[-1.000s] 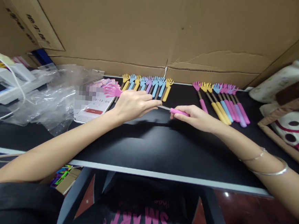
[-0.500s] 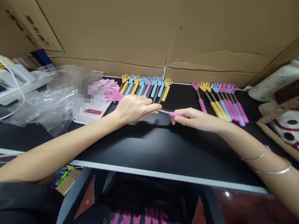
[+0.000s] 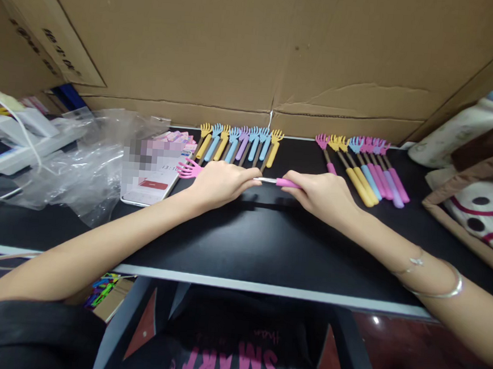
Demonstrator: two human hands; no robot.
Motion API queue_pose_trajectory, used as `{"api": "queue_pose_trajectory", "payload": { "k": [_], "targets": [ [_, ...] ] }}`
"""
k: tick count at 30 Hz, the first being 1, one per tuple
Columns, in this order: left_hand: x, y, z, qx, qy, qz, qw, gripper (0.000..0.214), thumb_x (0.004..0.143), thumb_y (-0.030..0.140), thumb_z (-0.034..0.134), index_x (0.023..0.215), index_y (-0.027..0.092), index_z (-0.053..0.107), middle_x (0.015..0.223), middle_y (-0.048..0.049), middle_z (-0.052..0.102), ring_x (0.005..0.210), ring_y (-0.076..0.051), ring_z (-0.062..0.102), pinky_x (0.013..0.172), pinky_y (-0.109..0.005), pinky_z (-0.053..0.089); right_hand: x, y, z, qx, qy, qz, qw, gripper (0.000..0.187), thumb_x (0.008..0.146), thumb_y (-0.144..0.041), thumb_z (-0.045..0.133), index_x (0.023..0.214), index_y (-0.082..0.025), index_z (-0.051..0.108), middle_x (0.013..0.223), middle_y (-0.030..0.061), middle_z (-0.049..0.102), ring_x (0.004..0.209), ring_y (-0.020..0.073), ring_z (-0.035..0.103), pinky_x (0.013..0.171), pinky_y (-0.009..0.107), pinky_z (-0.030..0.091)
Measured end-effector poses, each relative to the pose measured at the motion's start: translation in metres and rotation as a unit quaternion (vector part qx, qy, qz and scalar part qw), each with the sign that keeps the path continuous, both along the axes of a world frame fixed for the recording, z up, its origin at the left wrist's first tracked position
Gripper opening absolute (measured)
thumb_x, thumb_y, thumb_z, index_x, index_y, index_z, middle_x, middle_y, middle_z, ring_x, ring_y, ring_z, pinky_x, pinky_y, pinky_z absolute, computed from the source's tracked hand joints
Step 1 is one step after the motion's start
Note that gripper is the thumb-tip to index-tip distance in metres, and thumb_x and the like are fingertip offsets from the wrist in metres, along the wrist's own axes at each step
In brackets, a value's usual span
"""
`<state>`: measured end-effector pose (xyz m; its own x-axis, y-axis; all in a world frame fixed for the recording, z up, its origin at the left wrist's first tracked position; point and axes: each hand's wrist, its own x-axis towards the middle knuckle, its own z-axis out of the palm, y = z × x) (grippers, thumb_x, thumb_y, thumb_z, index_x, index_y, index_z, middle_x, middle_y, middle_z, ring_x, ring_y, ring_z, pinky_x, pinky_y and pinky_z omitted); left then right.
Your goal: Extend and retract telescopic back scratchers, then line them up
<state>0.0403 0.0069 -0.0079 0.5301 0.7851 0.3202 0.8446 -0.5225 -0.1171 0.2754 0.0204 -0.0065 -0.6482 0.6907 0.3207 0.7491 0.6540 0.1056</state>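
Note:
Both hands hold one pink back scratcher [image 3: 272, 181] just above the black table [image 3: 250, 247]. My left hand [image 3: 219, 182] is closed round its shaft near the pink claw head, which sticks out to the left. My right hand [image 3: 320, 193] grips the pink handle end. A short stretch of silver rod shows between the hands. Behind them, one row of scratchers [image 3: 239, 144] in yellow, blue and purple lies at the back middle. Another row of scratchers [image 3: 365, 168] lies at the back right.
A phone [image 3: 155, 180] with a timer screen lies left of my left hand, beside crumpled clear plastic bags [image 3: 78, 154]. Cardboard [image 3: 257, 49] walls off the back. A patterned bag [image 3: 480, 197] sits at the right edge. White cables and devices [image 3: 15, 132] are at far left.
The two hands have come closer together, so less silver rod shows between them. The claw head has shifted slightly right and down.

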Motion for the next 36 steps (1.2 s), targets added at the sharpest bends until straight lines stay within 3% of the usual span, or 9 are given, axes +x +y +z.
{"api": "queue_pose_trajectory", "payload": {
  "k": [5,11,14,22,24,27,31,36],
  "targets": [
    [0.001,-0.001,0.003,-0.094,-0.068,-0.018,0.993,0.039,0.097,0.046,0.032,0.100,0.026,0.065,0.074,-0.0007,0.069,0.065,-0.017,0.062,0.052,-0.023,0.029,-0.003,-0.005,0.003,0.077,-0.026,-0.025,0.996,0.050,0.096,-0.052,0.024,0.087,-0.021,0.063,0.072,0.0034,0.068,0.060,0.0130,0.058,0.047,0.027,0.016],
    [0.000,-0.001,0.007,-0.184,-0.141,-0.039,0.972,0.039,0.095,0.045,0.037,0.089,0.026,0.070,0.060,0.0022,0.063,0.059,-0.014,0.058,0.057,-0.023,0.034,-0.005,-0.005,0.001,0.095,-0.037,-0.040,0.994,0.054,0.096,-0.053,0.022,0.079,-0.020,0.062,0.068,0.0045,0.066,0.058,0.0130,0.057,0.048,0.028,0.014],
    [0.001,-0.001,0.005,-0.142,-0.123,-0.021,0.982,0.042,0.094,0.049,0.036,0.088,0.026,0.070,0.061,0.0009,0.064,0.059,-0.015,0.058,0.054,-0.023,0.030,-0.005,-0.005,-0.001,0.095,-0.036,-0.041,0.994,0.053,0.095,-0.053,0.024,0.079,-0.020,0.061,0.069,0.0047,0.066,0.059,0.0138,0.058,0.047,0.028,0.014],
    [-0.002,-0.001,0.000,0.072,-0.058,-0.004,0.996,0.050,0.094,0.056,0.031,0.093,0.025,0.070,0.075,-0.0043,0.071,0.068,-0.017,0.063,0.051,-0.025,0.024,-0.006,-0.006,0.001,0.040,0.014,-0.043,0.998,0.048,0.092,-0.058,0.031,0.084,-0.022,0.063,0.064,0.0039,0.065,0.056,0.0157,0.057,0.048,0.026,0.019],
    [-0.003,0.000,0.000,0.096,-0.045,-0.017,0.994,0.052,0.094,0.057,0.029,0.091,0.024,0.070,0.076,-0.0051,0.071,0.069,-0.017,0.063,0.051,-0.026,0.023,-0.006,-0.006,0.003,-0.009,0.028,-0.046,0.999,0.046,0.090,-0.058,0.035,0.084,-0.022,0.064,0.061,0.0030,0.063,0.055,0.0161,0.055,0.048,0.026,0.020],
    [-0.004,0.000,-0.001,0.107,-0.022,-0.029,0.994,0.054,0.094,0.057,0.028,0.087,0.024,0.070,0.072,-0.0051,0.069,0.067,-0.017,0.061,0.050,-0.027,0.020,-0.006,-0.004,0.010,-0.167,0.065,-0.021,0.984,0.038,0.088,-0.053,0.044,0.082,-0.022,0.065,0.066,0.0016,0.064,0.059,0.0151,0.055,0.052,0.025,0.028],
    [-0.002,-0.003,0.002,0.114,0.007,-0.057,0.992,0.054,0.095,0.057,0.027,0.082,0.024,0.068,0.064,-0.0039,0.065,0.062,-0.015,0.058,0.050,-0.028,0.020,-0.002,-0.002,0.017,-0.397,0.113,0.072,0.908,0.039,0.089,-0.050,0.043,0.082,-0.019,0.066,0.077,0.0018,0.064,0.068,0.0129,0.055,0.063,0.024,0.038],
    [-0.001,-0.007,0.009,0.105,0.035,-0.090,0.990,0.053,0.095,0.057,0.027,0.080,0.023,0.066,0.062,-0.0027,0.061,0.061,-0.014,0.055,0.051,-0.028,0.022,-0.001,-0.003,0.017,-0.540,0.119,0.069,0.831,0.049,0.089,-0.059,0.037,0.083,-0.017,0.061,0.061,-0.0025,0.047,0.050,0.0078,0.035,0.046,0.022,0.029]
  ]
}}
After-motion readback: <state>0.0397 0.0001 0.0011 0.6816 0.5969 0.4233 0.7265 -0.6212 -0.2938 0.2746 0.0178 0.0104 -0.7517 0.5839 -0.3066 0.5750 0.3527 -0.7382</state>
